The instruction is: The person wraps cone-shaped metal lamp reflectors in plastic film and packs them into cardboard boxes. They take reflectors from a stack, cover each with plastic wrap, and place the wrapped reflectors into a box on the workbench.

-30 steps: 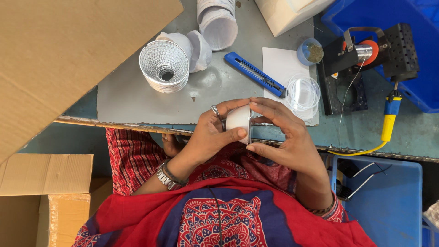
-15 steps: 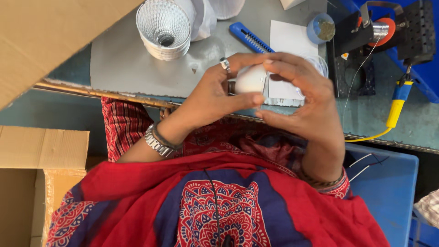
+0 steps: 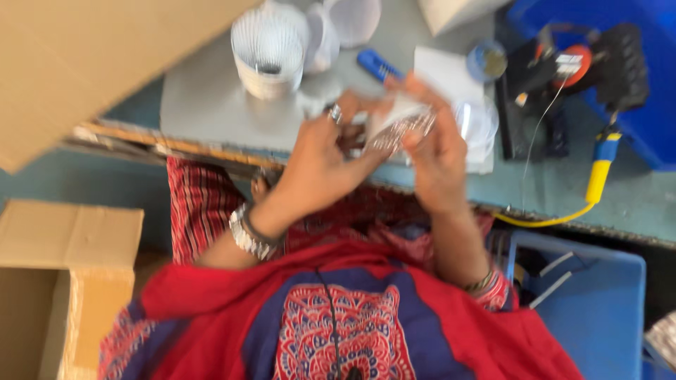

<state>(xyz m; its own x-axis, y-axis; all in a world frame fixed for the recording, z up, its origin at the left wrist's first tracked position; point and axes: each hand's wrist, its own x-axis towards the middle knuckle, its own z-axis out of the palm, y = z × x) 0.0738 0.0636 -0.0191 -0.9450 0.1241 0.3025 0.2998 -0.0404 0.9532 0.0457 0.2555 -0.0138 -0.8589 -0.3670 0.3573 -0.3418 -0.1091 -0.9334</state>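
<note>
Held part: small white and ribbed silvery lamp piece [image 3: 400, 125], blurred, held over the near table edge, between both hands.
Left hand [image 3: 320, 158]: fingers wrapped around the piece from the left; ring on one finger, metal bracelet at wrist.
Right hand [image 3: 436, 151]: fingertips pinch the piece from the right.
Table [image 3: 204, 112]: grey; ribbed reflector cup [image 3: 266, 53] beyond the hands, blue utility knife [image 3: 378, 65] beside it.
Far right: yellow-handled soldering iron [image 3: 600, 172].
</note>
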